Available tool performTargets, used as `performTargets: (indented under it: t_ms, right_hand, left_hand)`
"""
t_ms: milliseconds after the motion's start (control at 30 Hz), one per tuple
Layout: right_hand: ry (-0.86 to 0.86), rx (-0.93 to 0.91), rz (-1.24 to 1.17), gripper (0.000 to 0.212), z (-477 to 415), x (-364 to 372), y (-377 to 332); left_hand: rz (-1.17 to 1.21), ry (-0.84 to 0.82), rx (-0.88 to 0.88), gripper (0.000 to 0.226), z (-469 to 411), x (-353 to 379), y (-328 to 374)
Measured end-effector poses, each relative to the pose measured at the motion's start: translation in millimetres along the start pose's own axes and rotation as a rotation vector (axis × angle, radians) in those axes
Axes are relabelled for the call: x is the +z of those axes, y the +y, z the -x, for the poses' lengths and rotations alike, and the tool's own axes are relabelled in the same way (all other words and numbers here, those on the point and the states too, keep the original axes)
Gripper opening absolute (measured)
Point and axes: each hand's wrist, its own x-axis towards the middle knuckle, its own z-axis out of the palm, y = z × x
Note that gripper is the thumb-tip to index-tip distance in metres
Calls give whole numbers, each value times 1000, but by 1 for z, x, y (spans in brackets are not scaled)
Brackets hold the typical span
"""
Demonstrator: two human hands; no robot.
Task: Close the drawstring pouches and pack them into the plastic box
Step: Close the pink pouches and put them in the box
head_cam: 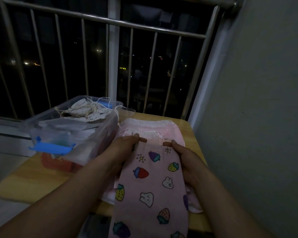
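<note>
While hands [120,152] [187,160] pinch soft pink printed pouch [150,184], clear plastic box [86,134] alongside

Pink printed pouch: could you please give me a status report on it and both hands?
Left hand and right hand pinch pink printed pouch at top corners. Plastic box to its left, beige pouches inside. Nothing between them.

- The left hand [122,152] and right hand [184,160] are gripping the top corners of a pink fruit-print pouch [150,182].
- The pouch is lying over other pink pouches [150,127] on the counter [29,179].
- A clear plastic box [96,138] is sitting just left, holding beige pouches [83,109].
</note>
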Motion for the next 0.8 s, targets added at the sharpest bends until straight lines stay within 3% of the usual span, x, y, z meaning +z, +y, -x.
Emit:
performTargets:
  t_ms: [667,800]
  right_hand:
    - [99,-90,-551,46,-1,-6,-13]
    - [96,-62,-545,42,-4,-7,-11]
  left_hand:
    - [862,-38,-75,50,-11,0,-3]
    - [704,-53,-46,47,-14,0,-4]
